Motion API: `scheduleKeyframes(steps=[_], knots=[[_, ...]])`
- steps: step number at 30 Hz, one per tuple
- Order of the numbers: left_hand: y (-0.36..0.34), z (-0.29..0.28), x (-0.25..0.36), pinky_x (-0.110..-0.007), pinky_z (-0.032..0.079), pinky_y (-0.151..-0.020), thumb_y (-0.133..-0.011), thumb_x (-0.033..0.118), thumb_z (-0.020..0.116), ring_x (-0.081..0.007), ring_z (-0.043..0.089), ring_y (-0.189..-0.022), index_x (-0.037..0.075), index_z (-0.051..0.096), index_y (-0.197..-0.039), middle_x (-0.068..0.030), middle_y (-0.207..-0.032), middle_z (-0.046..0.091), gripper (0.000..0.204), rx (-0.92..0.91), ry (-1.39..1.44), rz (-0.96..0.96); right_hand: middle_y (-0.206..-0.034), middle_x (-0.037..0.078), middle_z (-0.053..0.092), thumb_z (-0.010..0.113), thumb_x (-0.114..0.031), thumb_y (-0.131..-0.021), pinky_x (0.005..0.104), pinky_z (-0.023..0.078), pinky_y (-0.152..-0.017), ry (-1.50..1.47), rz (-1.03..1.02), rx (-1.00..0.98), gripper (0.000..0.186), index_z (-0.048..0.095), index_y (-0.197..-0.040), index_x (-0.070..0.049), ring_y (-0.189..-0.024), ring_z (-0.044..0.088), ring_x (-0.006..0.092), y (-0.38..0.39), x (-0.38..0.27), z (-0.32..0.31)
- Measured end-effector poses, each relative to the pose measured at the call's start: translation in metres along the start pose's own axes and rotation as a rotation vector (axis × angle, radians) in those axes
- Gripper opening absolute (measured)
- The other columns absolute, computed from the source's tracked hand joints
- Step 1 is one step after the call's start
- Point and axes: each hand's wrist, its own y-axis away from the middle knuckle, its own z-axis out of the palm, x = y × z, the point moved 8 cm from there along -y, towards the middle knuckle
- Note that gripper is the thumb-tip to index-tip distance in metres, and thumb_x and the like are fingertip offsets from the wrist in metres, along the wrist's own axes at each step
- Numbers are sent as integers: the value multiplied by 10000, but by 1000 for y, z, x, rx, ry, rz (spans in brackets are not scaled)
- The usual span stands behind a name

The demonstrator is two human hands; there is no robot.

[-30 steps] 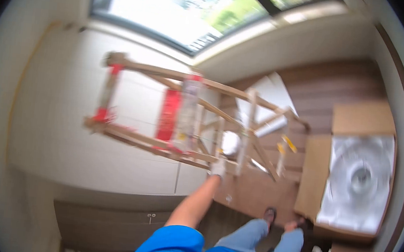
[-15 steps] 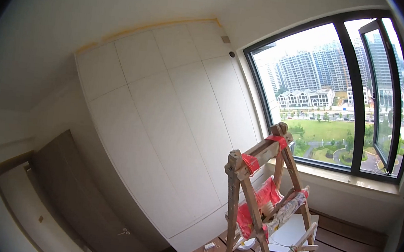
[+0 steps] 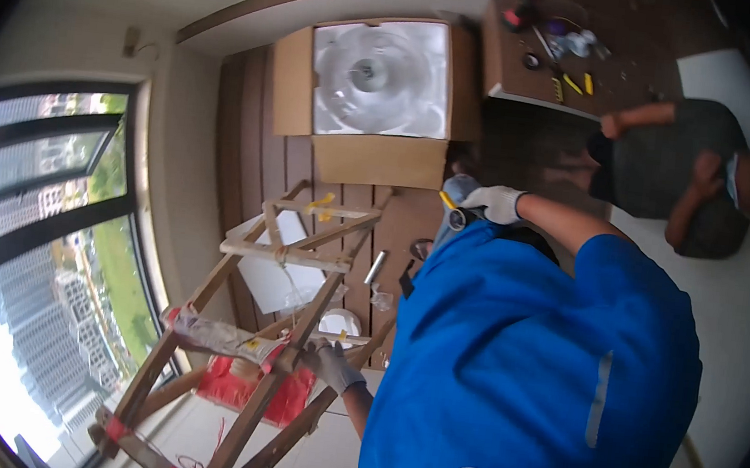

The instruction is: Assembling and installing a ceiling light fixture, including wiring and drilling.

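Observation:
My left hand (image 3: 334,367), in a grey glove, grips the wooden stepladder (image 3: 261,400) at lower middle. Red cloth (image 3: 280,400) and wrappings hang on its rungs. My right hand (image 3: 495,203), in a white glove, is curled at my hip beside a yellow-and-black tool (image 3: 457,218); what its fingers hold is unclear. My blue shirt fills the lower right.
An open carton (image 3: 373,161) holds white foam packing. Tools lie on a brown worktop (image 3: 642,43) at upper right. A seated person (image 3: 692,176) is on the right. A white board (image 3: 266,273) and small items lie on the floor beside the ladder, near the window (image 3: 32,280).
The head view has swung from the window and wall down to my body, bringing the co-worker into sight. My right hand has risen to my hip, by the tool.

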Motion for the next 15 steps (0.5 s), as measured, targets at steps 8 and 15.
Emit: scheduleKeyframes(steps=[8, 15], knots=[[-2, 62, 2, -432, 501, -1002, -999, 320, 616, -267, 550, -1205, 101, 545, -1344, -64, -1326, 541, 414, -23, 327, -267, -1197, 141, 716, 583, -59, -873, 356, 508, -1021, -512, 406, 596, 395, 674, -1257, -33, -1134, 674, 234, 132, 111, -28], [-24, 34, -6, -449, 502, -1034, -1054, 316, 500, -294, 525, -1315, 96, 468, -1407, -92, -1447, 483, 417, -50, -262, -85, -1528, 202, 454, 643, -140, -806, 416, 404, -1139, -136, -40, 327, 704, 497, -1493, -193, -1339, 509, 380, 80, 39, -120]])
